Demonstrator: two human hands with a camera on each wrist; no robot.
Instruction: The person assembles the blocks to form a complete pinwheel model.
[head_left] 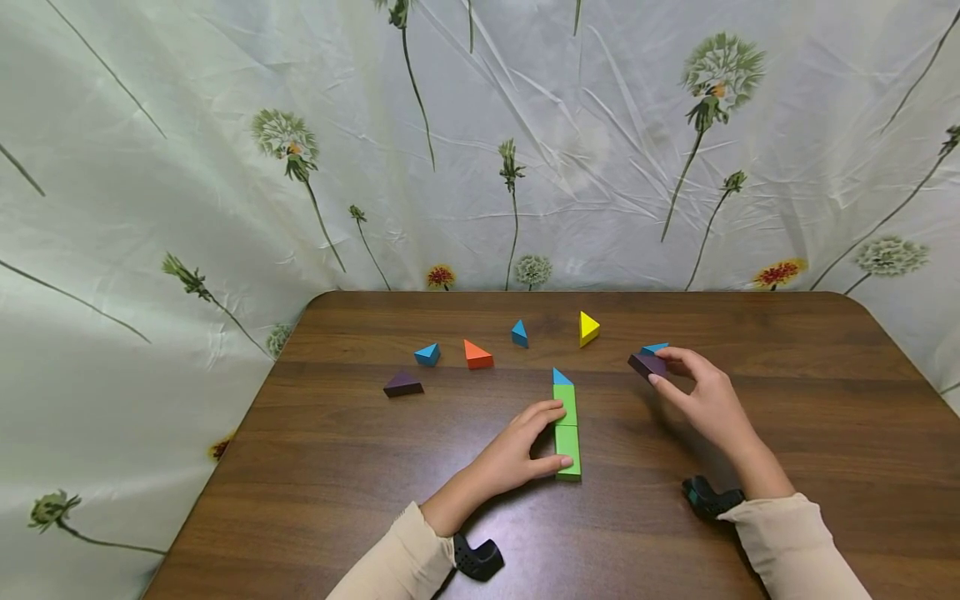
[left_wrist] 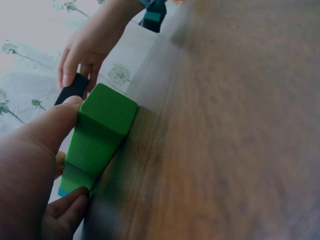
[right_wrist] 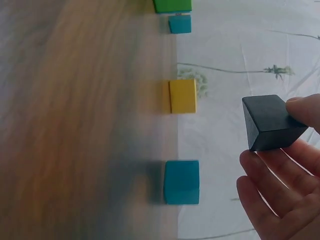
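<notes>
Two green rectangular blocks (head_left: 567,451) lie end to end on the table, with a small blue triangular block (head_left: 561,377) against their far end. My left hand (head_left: 513,450) rests on them, thumb on the nearer green block and fingertips on the farther one, fingers mostly extended. Between thumb and fingers my right hand (head_left: 708,402) pinches a dark purple triangular block (head_left: 648,365), held above the table in the right wrist view. Partly behind it in the head view is a blue block (right_wrist: 182,182), which stands on the table near the right hand.
Along the back of the wooden table (head_left: 315,500) stand a yellow triangular block (head_left: 588,330) and a small blue one (head_left: 520,334). Farther left are an orange block (head_left: 477,356), another blue block (head_left: 427,355) and a dark purple block (head_left: 403,384). Behind the table hangs a flowered cloth (head_left: 600,167).
</notes>
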